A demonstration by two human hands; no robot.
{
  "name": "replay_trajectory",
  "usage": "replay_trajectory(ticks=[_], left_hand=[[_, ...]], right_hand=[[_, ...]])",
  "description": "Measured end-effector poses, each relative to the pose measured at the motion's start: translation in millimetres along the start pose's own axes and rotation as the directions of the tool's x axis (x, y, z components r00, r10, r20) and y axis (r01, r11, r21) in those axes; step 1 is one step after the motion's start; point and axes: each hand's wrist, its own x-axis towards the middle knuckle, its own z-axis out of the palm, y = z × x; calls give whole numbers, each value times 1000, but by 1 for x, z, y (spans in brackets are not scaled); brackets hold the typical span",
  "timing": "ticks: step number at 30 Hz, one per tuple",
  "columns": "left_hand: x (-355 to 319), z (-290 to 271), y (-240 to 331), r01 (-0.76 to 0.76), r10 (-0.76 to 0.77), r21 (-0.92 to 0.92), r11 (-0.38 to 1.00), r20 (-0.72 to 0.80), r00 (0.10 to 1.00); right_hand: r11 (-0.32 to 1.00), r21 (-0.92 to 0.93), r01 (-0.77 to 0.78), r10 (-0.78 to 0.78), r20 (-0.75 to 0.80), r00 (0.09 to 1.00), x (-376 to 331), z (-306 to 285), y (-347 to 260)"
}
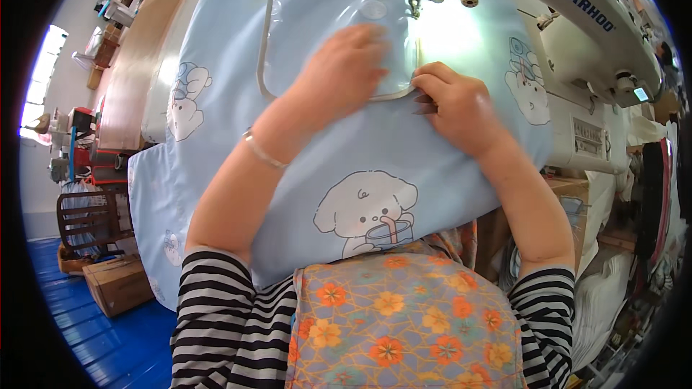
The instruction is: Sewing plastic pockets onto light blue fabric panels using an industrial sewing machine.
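A light blue fabric printed with white cartoon dogs is spread under the sewing machine. On it lies a clear plastic panel with grey binding round its edge. The presser foot is at the panel's right edge, under a bright lamp. My right hand pinches the bound edge at the panel's near right corner. My left hand is over the middle of the panel, blurred by motion, so its fingers are hard to make out.
The fabric drapes over the table's front edge towards my floral apron. A wooden table runs along the left. On the blue floor at the lower left are a cardboard box and a chair. White cloth hangs at the right.
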Motion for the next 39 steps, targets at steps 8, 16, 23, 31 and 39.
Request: replay_trajectory(ticks=[8,16,23,31,39], left_hand=[[6,30,18,-199,195,42,979,89,977],[16,22,21,-192,196,-41,981,143,970],[11,30,20,-226,220,54,973,100,970],[14,32,15,-216,210,43,975,114,971],[31,31,0,-231,232,-25,973,63,971]], right_hand=[[925,132,-357,377,-194,906,-69,-41,-1],[-34,720,-693,985,141,99,-226,-56,-22],[-42,779,-626,945,235,228,-229,-52,-29],[12,742,-670,963,172,207,-224,-53,-28],[63,724,-687,976,100,195,-219,-59,-9]])
